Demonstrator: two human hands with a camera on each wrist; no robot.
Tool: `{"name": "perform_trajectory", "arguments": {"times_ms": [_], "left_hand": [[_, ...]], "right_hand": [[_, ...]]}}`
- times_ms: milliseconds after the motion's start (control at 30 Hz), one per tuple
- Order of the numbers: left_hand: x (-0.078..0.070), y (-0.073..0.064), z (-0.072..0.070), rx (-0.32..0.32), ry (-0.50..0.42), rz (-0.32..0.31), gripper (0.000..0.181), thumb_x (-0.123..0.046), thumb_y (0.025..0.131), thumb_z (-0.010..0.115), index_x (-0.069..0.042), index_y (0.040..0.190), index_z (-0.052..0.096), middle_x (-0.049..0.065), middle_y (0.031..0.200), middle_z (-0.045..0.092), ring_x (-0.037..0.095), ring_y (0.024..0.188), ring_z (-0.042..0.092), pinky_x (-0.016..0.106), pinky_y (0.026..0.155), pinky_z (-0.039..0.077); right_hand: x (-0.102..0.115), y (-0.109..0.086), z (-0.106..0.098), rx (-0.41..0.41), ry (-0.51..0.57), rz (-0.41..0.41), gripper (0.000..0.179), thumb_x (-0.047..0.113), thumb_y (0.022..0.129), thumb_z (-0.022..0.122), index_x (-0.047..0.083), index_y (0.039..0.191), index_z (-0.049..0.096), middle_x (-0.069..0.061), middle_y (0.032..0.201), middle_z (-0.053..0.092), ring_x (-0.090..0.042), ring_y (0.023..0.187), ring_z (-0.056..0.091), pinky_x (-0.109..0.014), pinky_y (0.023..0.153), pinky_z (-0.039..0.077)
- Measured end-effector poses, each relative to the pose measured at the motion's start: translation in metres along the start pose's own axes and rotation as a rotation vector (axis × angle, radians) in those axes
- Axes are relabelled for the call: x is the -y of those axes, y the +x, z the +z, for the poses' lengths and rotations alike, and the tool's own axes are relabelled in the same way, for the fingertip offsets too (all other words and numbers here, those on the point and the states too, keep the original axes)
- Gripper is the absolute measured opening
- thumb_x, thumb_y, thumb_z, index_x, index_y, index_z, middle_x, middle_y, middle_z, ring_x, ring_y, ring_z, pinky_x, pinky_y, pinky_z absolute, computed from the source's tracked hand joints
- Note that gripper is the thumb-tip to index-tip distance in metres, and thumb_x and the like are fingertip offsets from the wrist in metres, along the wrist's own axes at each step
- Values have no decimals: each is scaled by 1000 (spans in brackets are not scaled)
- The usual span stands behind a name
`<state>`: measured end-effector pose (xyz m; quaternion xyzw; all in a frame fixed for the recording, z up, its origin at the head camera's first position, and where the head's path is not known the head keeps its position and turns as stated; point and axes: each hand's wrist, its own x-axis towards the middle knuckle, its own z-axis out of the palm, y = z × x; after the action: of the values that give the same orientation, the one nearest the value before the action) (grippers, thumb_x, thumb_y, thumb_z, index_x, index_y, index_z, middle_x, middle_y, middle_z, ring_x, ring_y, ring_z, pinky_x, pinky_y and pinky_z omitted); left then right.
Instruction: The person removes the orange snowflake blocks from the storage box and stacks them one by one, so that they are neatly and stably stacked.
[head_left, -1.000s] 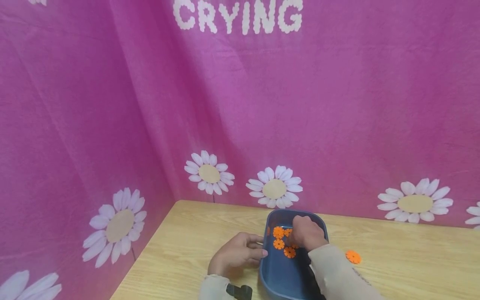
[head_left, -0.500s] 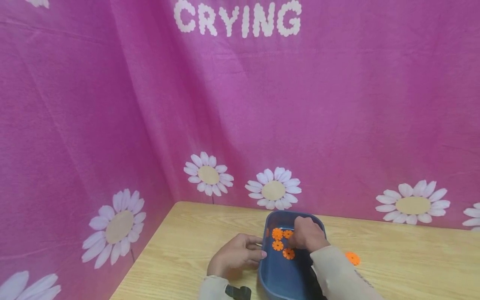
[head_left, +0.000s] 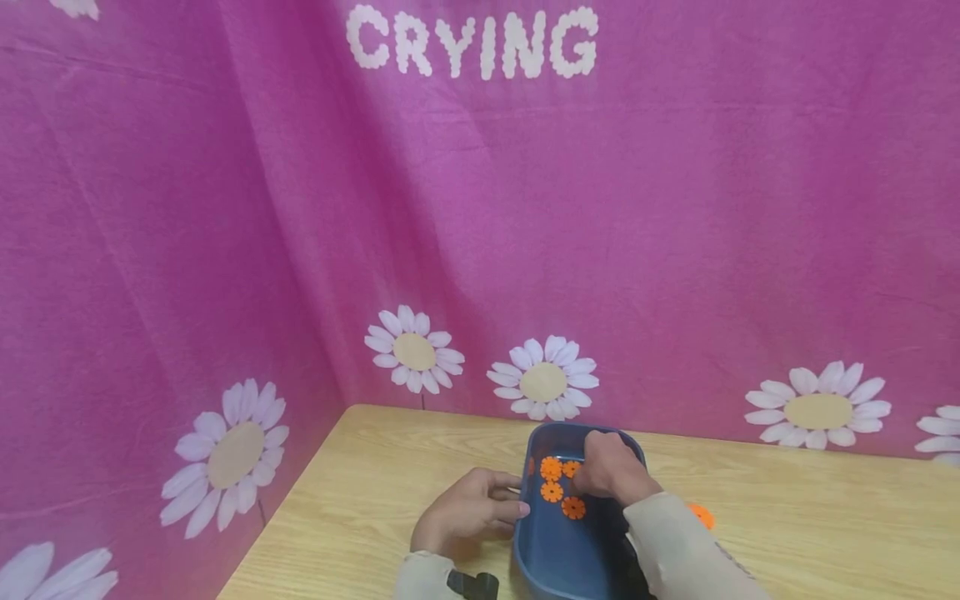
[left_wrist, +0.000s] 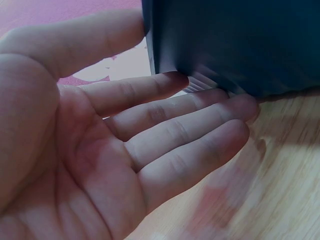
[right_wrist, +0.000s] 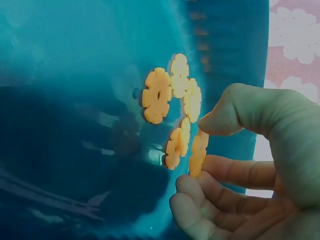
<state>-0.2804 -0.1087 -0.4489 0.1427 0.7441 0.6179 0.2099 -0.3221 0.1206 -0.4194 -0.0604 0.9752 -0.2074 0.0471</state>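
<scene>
A dark blue, deep box (head_left: pixel 555 554) stands on the table, with several orange notched discs (head_left: pixel 573 507) on its floor. My right hand (head_left: pixel 611 468) reaches inside near the far right. In the right wrist view its thumb and fingers pinch one orange notched disc (right_wrist: pixel 199 150) by the edge, beside a small cluster of others. My left hand (head_left: pixel 472 506) rests at the box's left side, thumb at the rim. Its fingers (left_wrist: pixel 175 130) extend nearly straight along the lower outer wall in the left wrist view.
One more orange disc (head_left: pixel 702 516) lies on the wooden table (head_left: pixel 825 517) right of the box, partly behind the right sleeve (head_left: pixel 686 542). A pink curtain (head_left: pixel 645 250) with printed daisies hangs along the back and left table edges.
The whole head view has shifted slightly. The right sleeve now covers part of the loose disc on the table. Both hands keep nearly the same places at the box.
</scene>
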Motion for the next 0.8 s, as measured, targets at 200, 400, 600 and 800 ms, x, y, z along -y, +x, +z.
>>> {"name": "perform_trajectory", "arguments": {"times_ms": [200,400,600,800], "left_hand": [[-1,0,1,-11,1,-3,40,-4,91,70,4,130,62,15,108,72,29,95,71,43,83,59],[1,1,2,-23,0,-12,40,-3,91,70,3,130,63,16,108,72,30,95,71,45,83,59],[3,2,2,-20,-2,-11,41,-4,91,70,3,131,61,16,109,71,31,96,70,45,83,59],[2,2,2,-22,1,-17,41,-4,92,70,3,131,61,16,109,72,30,96,70,45,83,59]], "right_hand": [[-1,-3,-5,-25,-5,-15,41,17,69,89,-7,91,65,-9,74,59,-23,64,59,-41,67,60],[4,-10,-11,-34,1,-33,43,19,67,92,-6,90,65,-8,73,58,-23,63,58,-40,64,60],[10,-16,-19,-36,10,-80,34,18,68,92,0,76,64,-5,63,56,-20,57,56,-33,54,54],[9,-21,-30,-24,34,-70,36,17,68,92,-2,82,65,-7,67,60,-20,58,58,-36,56,58]]}}
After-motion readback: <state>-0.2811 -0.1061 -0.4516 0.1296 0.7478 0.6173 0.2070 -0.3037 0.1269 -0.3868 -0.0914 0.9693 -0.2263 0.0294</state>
